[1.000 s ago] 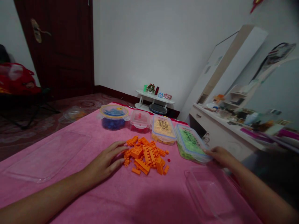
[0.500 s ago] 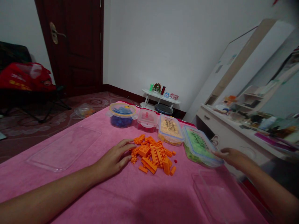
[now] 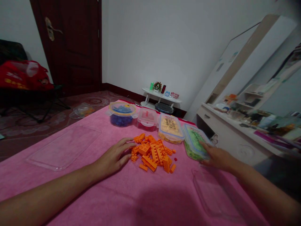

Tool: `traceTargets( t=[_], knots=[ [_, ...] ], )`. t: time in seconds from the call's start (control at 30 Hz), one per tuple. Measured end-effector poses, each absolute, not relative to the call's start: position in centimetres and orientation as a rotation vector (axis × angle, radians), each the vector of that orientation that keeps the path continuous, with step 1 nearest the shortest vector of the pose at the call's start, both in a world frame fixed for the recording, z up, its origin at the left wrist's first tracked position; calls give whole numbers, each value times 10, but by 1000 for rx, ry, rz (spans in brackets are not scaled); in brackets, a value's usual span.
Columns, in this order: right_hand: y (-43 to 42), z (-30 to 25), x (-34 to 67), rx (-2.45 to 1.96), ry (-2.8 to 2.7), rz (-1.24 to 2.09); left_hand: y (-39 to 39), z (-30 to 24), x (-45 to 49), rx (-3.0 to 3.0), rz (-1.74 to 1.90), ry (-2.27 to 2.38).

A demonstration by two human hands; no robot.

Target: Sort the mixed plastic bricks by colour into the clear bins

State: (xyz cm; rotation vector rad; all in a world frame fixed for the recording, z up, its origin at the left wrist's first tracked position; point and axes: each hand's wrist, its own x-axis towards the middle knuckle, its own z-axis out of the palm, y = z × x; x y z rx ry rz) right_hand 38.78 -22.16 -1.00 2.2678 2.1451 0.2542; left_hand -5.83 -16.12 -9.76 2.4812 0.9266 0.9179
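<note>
A heap of orange toy building bricks point(image 3: 154, 152) lies on the pink cloth. My left hand point(image 3: 117, 155) rests flat at the heap's left side, fingers apart, the fingertips against the nearest bricks. My right hand point(image 3: 215, 155) is over the near right end of a lidded clear box of green bricks point(image 3: 194, 141). Its fingers are spread and it hides that corner of the box; whether it touches the lid I cannot tell. One small red piece point(image 3: 175, 159) sits just right of the heap.
Beside the green box stand a lidded box of yellow-orange pieces point(image 3: 171, 128), a box of red pieces point(image 3: 147, 119) and a round tub of blue bricks point(image 3: 122, 115). A clear lid point(image 3: 64, 147) lies left; an empty-looking clear container point(image 3: 216, 194) lies at right. A dresser point(image 3: 230, 135) borders the right.
My right hand has moved left, from the outer edge of the green box to over its near end. My left hand stays by the orange bricks. The view has shifted slightly.
</note>
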Motion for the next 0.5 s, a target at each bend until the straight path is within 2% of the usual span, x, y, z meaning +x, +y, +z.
traceTargets(
  t=[0.13,0.33,0.5],
  knots=[
    [-224,10,387,2026,2086,290,-161,-98,-58,2463,928,916],
    [-226,32,381,1959,1893,605,-161,-100,-59,2459,932,898],
    [-236,44,405,1914,1941,726,-160,-102,-60,2451,948,886]
  ],
)
